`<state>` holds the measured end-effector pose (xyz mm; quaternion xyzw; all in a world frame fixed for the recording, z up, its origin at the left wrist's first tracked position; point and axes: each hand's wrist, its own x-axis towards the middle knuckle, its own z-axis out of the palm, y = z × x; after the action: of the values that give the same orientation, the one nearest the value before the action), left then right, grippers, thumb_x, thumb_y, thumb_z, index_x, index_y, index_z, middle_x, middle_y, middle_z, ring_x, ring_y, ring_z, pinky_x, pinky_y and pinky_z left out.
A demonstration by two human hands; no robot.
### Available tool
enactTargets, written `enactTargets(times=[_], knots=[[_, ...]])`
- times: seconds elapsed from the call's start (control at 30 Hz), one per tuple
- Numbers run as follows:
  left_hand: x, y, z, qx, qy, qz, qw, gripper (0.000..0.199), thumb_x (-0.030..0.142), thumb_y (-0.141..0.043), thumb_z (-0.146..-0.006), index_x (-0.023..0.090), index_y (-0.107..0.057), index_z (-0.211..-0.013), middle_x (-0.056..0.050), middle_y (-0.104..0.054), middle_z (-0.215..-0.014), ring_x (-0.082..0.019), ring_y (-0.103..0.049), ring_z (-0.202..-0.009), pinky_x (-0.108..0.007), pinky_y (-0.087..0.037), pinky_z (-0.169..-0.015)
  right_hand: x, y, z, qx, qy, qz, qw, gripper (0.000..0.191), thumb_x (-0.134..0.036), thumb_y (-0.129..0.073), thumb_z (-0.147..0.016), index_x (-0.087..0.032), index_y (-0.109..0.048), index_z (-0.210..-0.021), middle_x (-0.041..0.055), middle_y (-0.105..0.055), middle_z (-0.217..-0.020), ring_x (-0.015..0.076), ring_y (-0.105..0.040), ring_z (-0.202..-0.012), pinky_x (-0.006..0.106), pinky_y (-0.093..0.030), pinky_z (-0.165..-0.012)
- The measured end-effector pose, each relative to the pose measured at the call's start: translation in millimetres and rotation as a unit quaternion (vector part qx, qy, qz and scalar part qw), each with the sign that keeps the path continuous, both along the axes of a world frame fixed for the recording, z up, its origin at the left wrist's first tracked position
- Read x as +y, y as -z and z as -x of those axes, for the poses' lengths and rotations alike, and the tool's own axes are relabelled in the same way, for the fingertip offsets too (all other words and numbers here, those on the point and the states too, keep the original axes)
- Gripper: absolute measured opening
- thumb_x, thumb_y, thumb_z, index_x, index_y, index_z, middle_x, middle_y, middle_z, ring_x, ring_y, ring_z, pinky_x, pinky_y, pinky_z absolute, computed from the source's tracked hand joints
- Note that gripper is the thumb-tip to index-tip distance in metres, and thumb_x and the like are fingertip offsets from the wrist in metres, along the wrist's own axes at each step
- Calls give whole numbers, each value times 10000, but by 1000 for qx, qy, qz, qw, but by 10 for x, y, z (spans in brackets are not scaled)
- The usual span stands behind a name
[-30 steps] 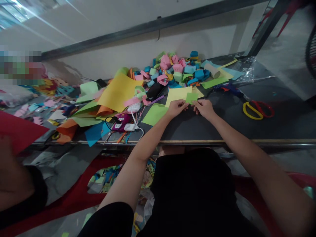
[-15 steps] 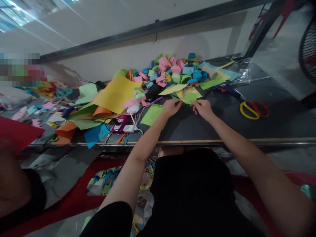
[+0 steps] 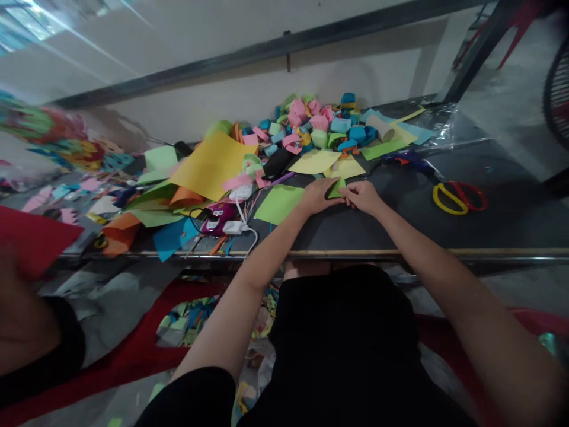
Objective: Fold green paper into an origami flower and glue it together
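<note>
A small green piece of paper (image 3: 336, 188) is between my two hands, just above the dark tabletop. My left hand (image 3: 320, 196) closes round its left side with thumb and fingers, covering part of it. On the right, my right hand (image 3: 362, 196) pinches the paper's edge with its fingertips. Pale yellow paper sheets (image 3: 313, 162) lie just beyond my hands. A larger green sheet (image 3: 279, 203) lies on the table beside my left forearm. Scissors with yellow and red handles (image 3: 460, 197) rest to the right, near a blue glue gun (image 3: 409, 160).
Folded paper pieces (image 3: 320, 123) in several colours are heaped by the wall. A purple power strip (image 3: 217, 218) with white plugs sits left of my arm, by a large yellow sheet (image 3: 208, 163). At far left another person's hand (image 3: 11, 279) is near red paper (image 3: 35, 237).
My left hand has moved right onto the green piece, which was held up by my right hand alone. Both hands are now close together around it.
</note>
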<state>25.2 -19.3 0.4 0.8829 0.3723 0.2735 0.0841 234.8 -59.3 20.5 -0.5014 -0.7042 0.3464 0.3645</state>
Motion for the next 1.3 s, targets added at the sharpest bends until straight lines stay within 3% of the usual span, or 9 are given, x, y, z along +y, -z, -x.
enactTargets(times=[0.17,0.3,0.4,0.5,0.57,0.73,0.93,1.17,1.3], knots=[[14,-8,-15,-104,1,29,994,757,746,-686,-850,162,-695,-1332,-168,-724,-1339,-311,-677,-1247,-407,-510,-1081,-15,-46,1,13,-15,7,1000,623,-748,-645,-848,-184,-633,-583,39,-644,-530,78,-490,-407,230,-369,-474],[126,9,17,-228,-6,178,957,750,841,-479,-898,148,-756,-816,-93,-764,-795,-184,-698,-718,-298,-540,-751,7,-39,-9,87,-11,26,996,633,-785,-692,-804,-180,-650,-625,38,-649,-541,76,-463,-384,230,-343,-428],[186,17,39,-299,6,269,916,736,870,-583,-805,158,-673,-641,-30,-656,-588,-106,-567,-522,-241,-456,-599,43,-12,-18,136,-25,41,990,633,-789,-735,-762,-176,-657,-625,37,-647,-542,71,-450,-382,229,-326,-409],[184,3,43,-359,13,288,887,687,832,-666,-781,149,-717,-729,-8,-621,-554,-96,-548,-517,-228,-428,-572,62,2,-16,142,-34,51,988,635,-795,-768,-717,-172,-677,-630,30,-634,-524,69,-453,-385,226,-325,-407],[164,-11,43,-379,34,284,880,667,791,-712,-781,150,-770,-958,-15,-673,-637,-111,-590,-570,-238,-460,-604,61,-1,-10,138,-29,55,988,651,-814,-772,-688,-170,-691,-636,21,-610,-496,72,-448,-375,230,-323,-400],[131,10,53,-345,82,194,915,876,680,-889,-649,219,-680,-1364,-140,-759,-1223,-172,-686,-832,-289,-543,-726,47,-20,0,172,-10,69,983,699,-869,-771,-612,-180,-653,-591,8,-562,-454,82,-444,-357,241,-322,-387],[126,88,49,-263,31,145,953,801,669,-871,-683,174,-734,-1298,-121,-786,-1077,-192,-693,-848,-308,-551,-773,47,-14,4,148,1,67,987,689,-852,-780,-624,-174,-663,-603,14,-575,-464,81,-456,-370,234,-348,-402],[148,84,45,-268,21,142,953,789,731,-790,-756,152,-734,-1289,-103,-792,-1003,-168,-674,-759,-309,-554,-755,18,-65,11,193,13,89,977,792,-949,-620,-709,-165,-671,-614,48,-600,-490,85,-479,-363,228,-305,-360],[153,92,43,-292,21,124,948,762,777,-706,-810,155,-745,-1249,-110,-796,-1059,-178,-697,-822,-309,-558,-773,33,-55,22,200,14,89,976,750,-918,-703,-661,-170,-666,-626,30,-595,-496,80,-474,-368,221,-315,-356]])
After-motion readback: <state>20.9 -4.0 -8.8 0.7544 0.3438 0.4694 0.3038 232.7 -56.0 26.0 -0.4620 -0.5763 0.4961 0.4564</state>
